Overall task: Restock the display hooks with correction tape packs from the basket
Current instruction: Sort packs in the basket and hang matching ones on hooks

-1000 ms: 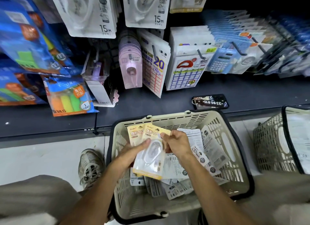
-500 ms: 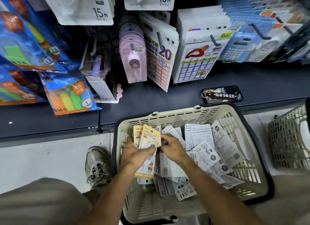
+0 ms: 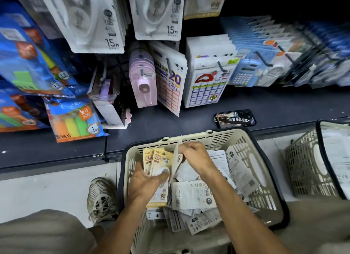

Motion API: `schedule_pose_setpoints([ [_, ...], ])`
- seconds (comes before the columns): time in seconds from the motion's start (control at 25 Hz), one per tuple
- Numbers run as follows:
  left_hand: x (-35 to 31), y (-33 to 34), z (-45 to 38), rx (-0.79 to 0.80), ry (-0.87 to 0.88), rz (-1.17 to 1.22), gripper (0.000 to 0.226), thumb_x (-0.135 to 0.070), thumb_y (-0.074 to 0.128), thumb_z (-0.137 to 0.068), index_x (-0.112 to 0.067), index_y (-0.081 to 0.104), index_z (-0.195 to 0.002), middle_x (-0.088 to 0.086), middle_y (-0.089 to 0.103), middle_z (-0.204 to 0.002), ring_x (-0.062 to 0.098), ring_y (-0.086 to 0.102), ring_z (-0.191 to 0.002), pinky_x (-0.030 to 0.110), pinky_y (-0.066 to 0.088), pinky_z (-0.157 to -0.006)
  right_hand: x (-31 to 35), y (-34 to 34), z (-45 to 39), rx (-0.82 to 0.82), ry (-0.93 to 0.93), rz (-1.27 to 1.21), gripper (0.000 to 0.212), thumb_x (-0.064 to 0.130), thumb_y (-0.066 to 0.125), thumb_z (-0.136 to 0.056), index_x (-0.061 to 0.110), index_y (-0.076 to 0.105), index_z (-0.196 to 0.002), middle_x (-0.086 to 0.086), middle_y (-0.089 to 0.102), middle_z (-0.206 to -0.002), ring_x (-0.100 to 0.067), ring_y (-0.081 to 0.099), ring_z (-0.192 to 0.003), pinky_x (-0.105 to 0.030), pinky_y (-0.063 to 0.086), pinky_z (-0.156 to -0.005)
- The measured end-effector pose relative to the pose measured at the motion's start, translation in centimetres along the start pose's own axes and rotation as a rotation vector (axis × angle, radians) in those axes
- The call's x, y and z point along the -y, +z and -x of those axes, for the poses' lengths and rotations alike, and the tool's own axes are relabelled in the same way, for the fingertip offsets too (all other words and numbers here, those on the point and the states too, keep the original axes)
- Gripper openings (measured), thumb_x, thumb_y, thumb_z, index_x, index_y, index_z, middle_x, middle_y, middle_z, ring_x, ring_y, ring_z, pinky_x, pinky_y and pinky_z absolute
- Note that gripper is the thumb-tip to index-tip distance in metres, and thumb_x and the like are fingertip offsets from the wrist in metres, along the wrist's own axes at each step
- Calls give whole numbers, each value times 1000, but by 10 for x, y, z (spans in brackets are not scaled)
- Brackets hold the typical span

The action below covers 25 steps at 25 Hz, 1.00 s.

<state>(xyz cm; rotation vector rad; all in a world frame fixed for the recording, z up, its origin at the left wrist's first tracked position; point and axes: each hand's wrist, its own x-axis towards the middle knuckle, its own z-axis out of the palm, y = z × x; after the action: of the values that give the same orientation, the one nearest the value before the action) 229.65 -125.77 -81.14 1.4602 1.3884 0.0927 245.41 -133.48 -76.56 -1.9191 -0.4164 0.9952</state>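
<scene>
Over basket (image 3: 223, 138), packs (image 3: 158, 160) in left hand (image 3: 145, 183)

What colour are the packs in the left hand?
Yellow-orange packs, with white below, gripped by the left hand; head view.

upper hanging packs (image 3: 91, 17) cropped, right racks (image 3: 325, 64) blurred, second basket (image 3: 322, 162) cut off

Black phone (image 3: 235, 118) with a key tag lying on the dark shelf (image 3: 189, 119). Second basket (image 3: 310, 164) far right. Grey sneaker (image 3: 101, 199) on the pale floor (image 3: 47, 189), near left.
</scene>
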Motion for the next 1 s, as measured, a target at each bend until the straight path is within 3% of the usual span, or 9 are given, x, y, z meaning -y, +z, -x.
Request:
schedule_pose_setpoints([
  [0.12,-18,-3,9,139,53,175,50,-25,94,-69,-30,68,-112,-21,79,-91,13,73,-102,28,53,-70,27,-23,22,340,-91,41,31,0,59,-85,19,82,-84,10,74,-93,-14,62,-88,-25,46,-72],
  [0.2,-34,-8,19,186,90,309,36,-18,91,-71,-29,71,-99,-21,79,-83,4,76,-85,19,54,-58,31,-44,32,341,-231,92,52,-20,56,-80,16,75,-114,8,57,-135,-9,55,-120,-20,50,-88],
  [0.28,-54,-14,26,188,102,448,31,-10,87,-74,-24,72,-98,-11,81,-82,4,76,-71,18,54,-52,38,-62,43,282,-312,81,60,-7,71,-84,29,63,-132,14,40,-150,-1,42,-136,-18,46,-97],
  [0.4,-98,-24,38,179,150,576,26,-1,84,-76,-20,74,-90,-2,81,-84,11,75,-68,24,57,-55,53,-76,54,216,-247,-2,63,38,83,-80,30,57,-137,11,62,-134,-3,59,-120,-33,53,-100],
  [0.48,-138,-35,50,217,272,605,29,-10,90,-70,-21,77,-93,0,82,-92,10,77,-73,25,57,-59,74,-84,60,176,-225,-100,51,56,80,-72,20,73,-108,-2,77,-102,-15,74,-86,-39,63,-76],
  [0.56,-181,-51,68,237,400,568,57,-32,96,-53,-23,73,-104,-5,82,-97,10,78,-83,26,58,-67,107,-100,69,58,-287,-131,53,66,80,-64,25,76,-95,-3,77,-88,-20,71,-67,-35,58,-53],
  [0.76,-274,-108,102,240,606,443,94,-52,93,-35,-24,67,-120,-6,80,-106,18,76,-98,43,59,-93,194,-153,94,-52,-521,-336,43,53,80,-69,25,74,-102,-5,77,-93,-19,70,-66,-29,54,-44],
  [0.92,-302,-137,111,334,693,545,72,-40,94,-40,-25,74,-108,4,81,-105,27,79,-92,46,63,-79,233,-168,96,-130,-509,-327,34,40,73,-86,15,69,-108,-9,77,-90,-20,71,-62,-30,55,-46],
  [1.0,-302,-140,114,396,685,618,59,-35,93,-43,-26,78,-100,8,81,-106,29,79,-91,48,63,-76,236,-167,92,-180,-447,-261,26,40,70,-92,15,71,-102,-8,72,-75,-19,61,-49,-27,44,-38],
])
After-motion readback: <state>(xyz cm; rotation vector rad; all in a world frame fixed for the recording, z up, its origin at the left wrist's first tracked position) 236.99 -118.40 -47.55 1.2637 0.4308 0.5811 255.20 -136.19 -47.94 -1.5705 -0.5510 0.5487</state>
